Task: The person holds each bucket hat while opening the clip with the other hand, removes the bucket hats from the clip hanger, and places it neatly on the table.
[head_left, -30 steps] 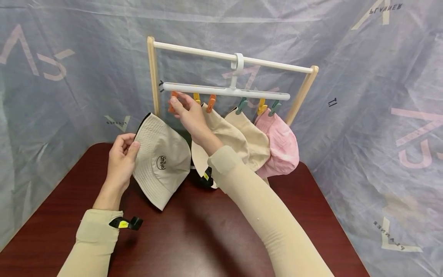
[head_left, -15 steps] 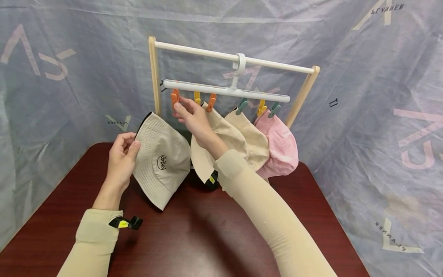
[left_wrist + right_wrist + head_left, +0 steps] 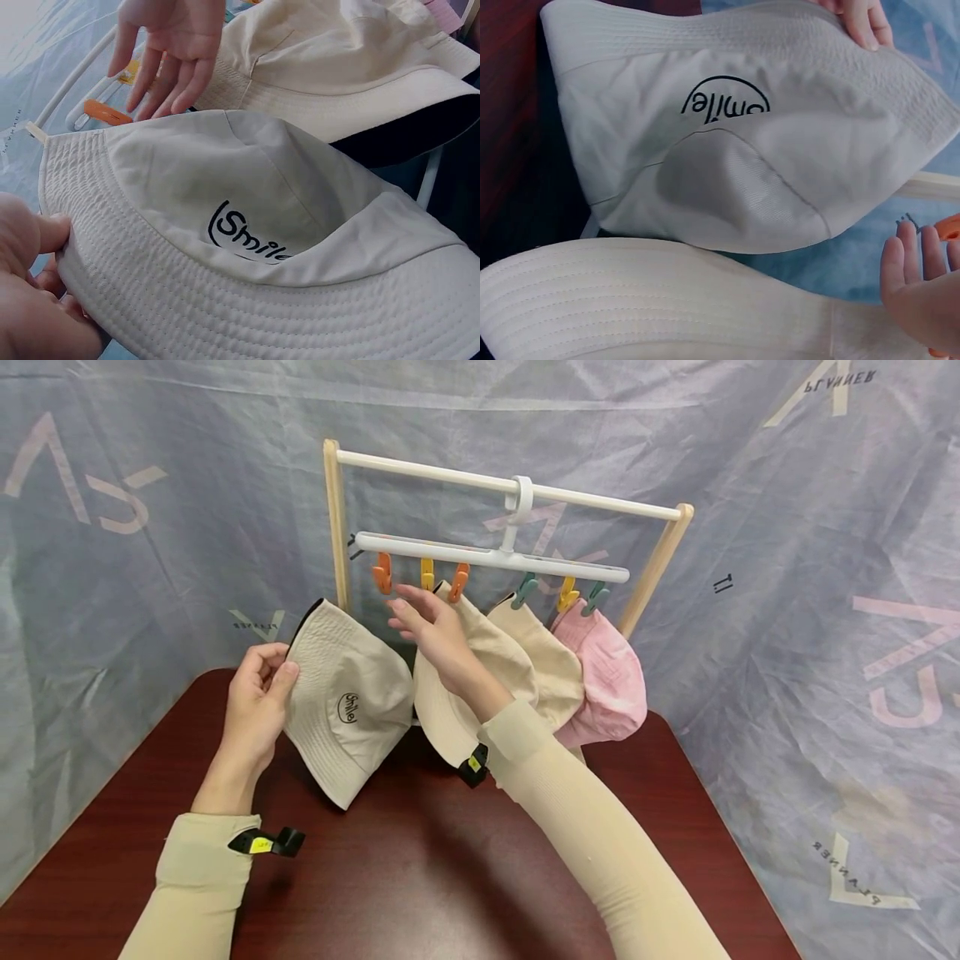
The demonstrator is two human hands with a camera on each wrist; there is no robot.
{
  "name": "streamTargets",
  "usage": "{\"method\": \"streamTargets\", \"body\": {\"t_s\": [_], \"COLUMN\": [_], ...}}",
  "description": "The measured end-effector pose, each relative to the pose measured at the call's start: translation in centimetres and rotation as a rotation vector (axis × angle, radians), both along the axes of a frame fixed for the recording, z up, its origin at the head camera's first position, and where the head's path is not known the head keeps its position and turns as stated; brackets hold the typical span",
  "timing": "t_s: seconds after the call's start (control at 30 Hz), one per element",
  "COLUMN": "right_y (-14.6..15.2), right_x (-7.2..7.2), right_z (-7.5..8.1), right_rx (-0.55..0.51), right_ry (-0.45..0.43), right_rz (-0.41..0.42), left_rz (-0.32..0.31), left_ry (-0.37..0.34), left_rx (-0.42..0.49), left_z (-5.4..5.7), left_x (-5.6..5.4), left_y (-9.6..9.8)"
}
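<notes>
Pinched by its brim between thumb and fingers, a pale grey bucket hat (image 3: 352,693) with a "Smile" print hangs from my left hand (image 3: 253,710). The hat tilts, with its dark-lined brim edge towards the left. My right hand (image 3: 442,635) hovers with extended fingers and holds nothing, just below and right of the leftmost orange clip (image 3: 382,574). That clip hangs on the white hanger (image 3: 480,557) with no hat in it. In the left wrist view, the right hand (image 3: 176,52) appears beyond the hat crown, palm showing, beside the orange clip (image 3: 107,112).
A rack with wooden posts (image 3: 336,527) carries the hanger. Several more clips line it, including a yellow clip (image 3: 427,574) and a second orange clip (image 3: 459,583). Two cream hats (image 3: 551,668) and a pink hat (image 3: 603,668) hang there, above a dark red table (image 3: 360,877).
My right hand has let go of the leftmost orange clip and moved down and right from it. The left hand has shifted slightly left with the grey hat.
</notes>
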State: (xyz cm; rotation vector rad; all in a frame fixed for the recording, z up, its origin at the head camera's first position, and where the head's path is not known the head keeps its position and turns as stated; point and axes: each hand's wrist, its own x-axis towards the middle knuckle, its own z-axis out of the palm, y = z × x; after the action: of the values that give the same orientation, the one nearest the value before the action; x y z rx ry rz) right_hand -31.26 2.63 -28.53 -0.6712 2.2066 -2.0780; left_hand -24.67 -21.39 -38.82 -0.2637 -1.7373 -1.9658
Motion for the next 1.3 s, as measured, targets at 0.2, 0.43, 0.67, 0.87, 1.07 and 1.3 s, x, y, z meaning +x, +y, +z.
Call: {"method": "streamTargets", "body": {"t_s": [0.2,0.43,0.67,0.87,1.07,1.3], "right_y": [0.8,1.9,2.8,3.2,3.9,4.5], "right_x": [0.1,0.6,0.9,1.0,1.4,2.0], "right_z": [-0.9,-2.2,-3.6,-5.0,-6.3,-8.1], "right_rx": [0.002,0.023,0.0,-0.007,-0.034,-0.071], "right_ry": [0.017,0.031,0.026,0.028,0.003,-0.038], "right_rz": [0.005,0.0,-0.025,-0.053,-0.059,-0.069], "left_rz": [-0.011,-0.029,-0.043,-0.053,-0.069,-0.07], "left_ry": [0.01,0.029,0.048,0.054,0.059,0.069], "left_rx": [0.014,0.037,0.053,0.096,0.124,0.136], "left_z": [0.1,0.5,0.8,1.0,1.2,1.5], "left_x": [0.0,0.2,0.5,0.8,0.9,1.1], "left_y": [-0.1,-0.4,-0.5,-0.6,-0.6,-0.5]}}
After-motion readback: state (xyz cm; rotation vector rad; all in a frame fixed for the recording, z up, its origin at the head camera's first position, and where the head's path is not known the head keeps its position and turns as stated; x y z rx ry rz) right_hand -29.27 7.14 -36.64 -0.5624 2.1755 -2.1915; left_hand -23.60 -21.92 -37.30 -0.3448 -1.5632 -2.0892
